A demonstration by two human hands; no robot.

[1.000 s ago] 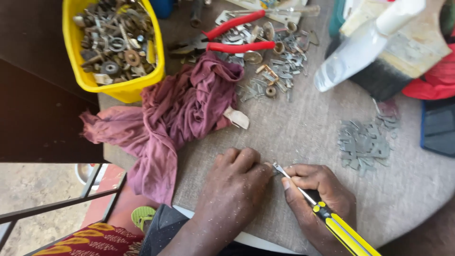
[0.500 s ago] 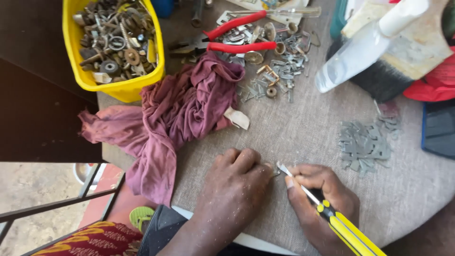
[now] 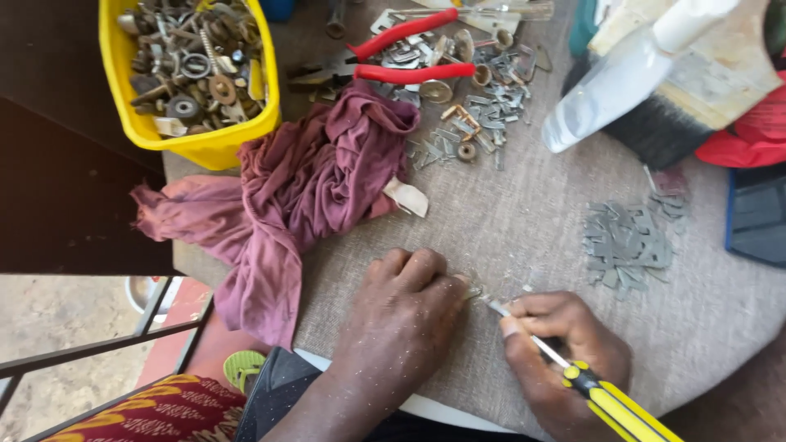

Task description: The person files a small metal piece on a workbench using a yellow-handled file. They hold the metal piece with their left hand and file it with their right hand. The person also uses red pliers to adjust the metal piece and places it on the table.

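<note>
**Containers and tag on the bench**

Yellow plastic tub (image 3: 192,139) at the upper left, rectangular with rounded corners, heaped with grey and brass-coloured metal parts, one edge touched by the maroon cloth (image 3: 311,188). Small off-white fabric tag (image 3: 407,196) sewn to that cloth's right edge, lying flat on the bench (image 3: 524,229), no print discernible. Clear plastic bottle (image 3: 610,86) at the upper right, tipped on its side, white toward the top, resting against a pale, worn boxy object (image 3: 720,61) with a faded patch on its face. Dark blue flat item (image 3: 757,217) at the right edge, cut off by the frame, kind not discernible. No signs or lit screens visible.
</note>
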